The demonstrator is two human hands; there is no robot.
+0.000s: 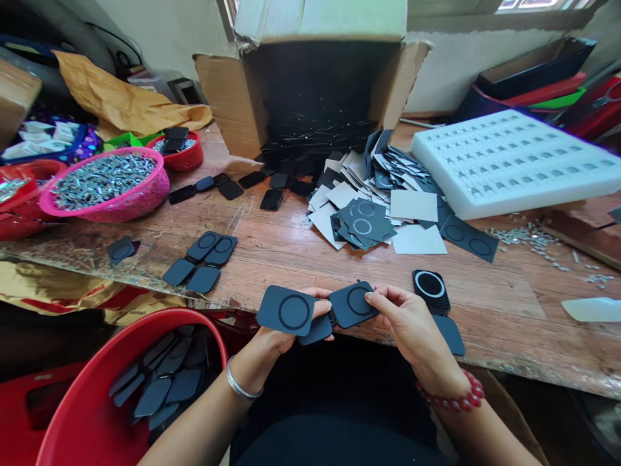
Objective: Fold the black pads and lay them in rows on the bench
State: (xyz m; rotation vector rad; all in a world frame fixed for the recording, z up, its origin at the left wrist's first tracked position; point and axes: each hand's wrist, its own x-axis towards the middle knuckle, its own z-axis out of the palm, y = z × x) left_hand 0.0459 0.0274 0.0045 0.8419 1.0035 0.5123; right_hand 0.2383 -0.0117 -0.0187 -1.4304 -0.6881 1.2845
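Close to the table's front edge, my left hand is closed on a dark card with a ring and on the lower panel of a hinged dark device. My right hand pinches the right edge of the device's ringed panel. To the right lies an open device with a white ring, its lower panel hanging near the edge. Several hinged dark panels rest on the table to the left. Beyond my hands is a pile of dark and white cards.
An open cardboard box stands at the back, a white foam tray at the right. Pink basket of metal parts is at the left. A red bucket with dark panels sits below the table's left front edge.
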